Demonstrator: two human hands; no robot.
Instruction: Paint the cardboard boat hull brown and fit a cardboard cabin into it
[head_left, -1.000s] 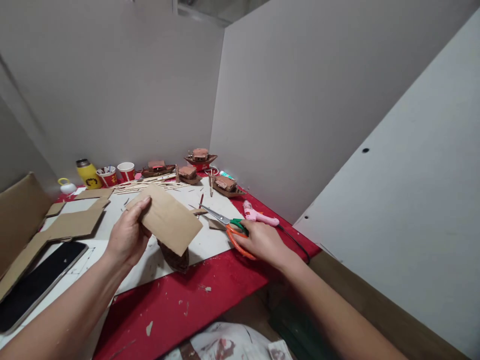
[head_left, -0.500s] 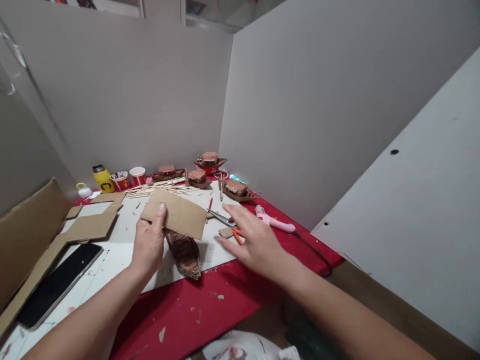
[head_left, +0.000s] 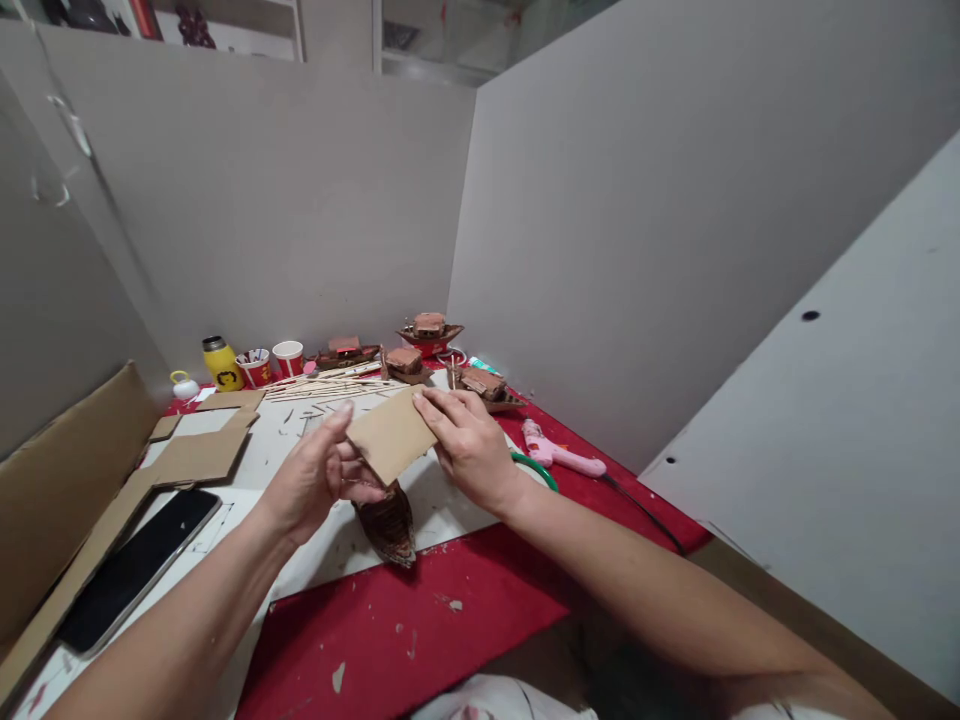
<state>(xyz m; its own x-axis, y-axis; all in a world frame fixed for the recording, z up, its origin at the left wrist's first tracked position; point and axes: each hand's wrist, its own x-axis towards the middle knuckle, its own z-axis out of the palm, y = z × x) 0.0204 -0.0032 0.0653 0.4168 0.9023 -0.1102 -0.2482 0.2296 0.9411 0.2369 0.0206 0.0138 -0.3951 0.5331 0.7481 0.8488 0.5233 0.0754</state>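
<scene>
Cardboard piece [head_left: 390, 436] is now gripped by both my hands above the white work board [head_left: 330, 545]. My left hand [head_left: 315, 480] pinches its left edge; my right hand [head_left: 469, 445], which hovered open over the scissors half a second ago, now clamps its right edge. The scissors [head_left: 534, 468] lie behind my right wrist. A model boat hull [head_left: 388, 522] rests just below the piece.

Plain grey partition panels [head_left: 300, 230] enclose the red-covered table [head_left: 465, 610]; shelves [head_left: 225, 25] show above the far panel.
</scene>
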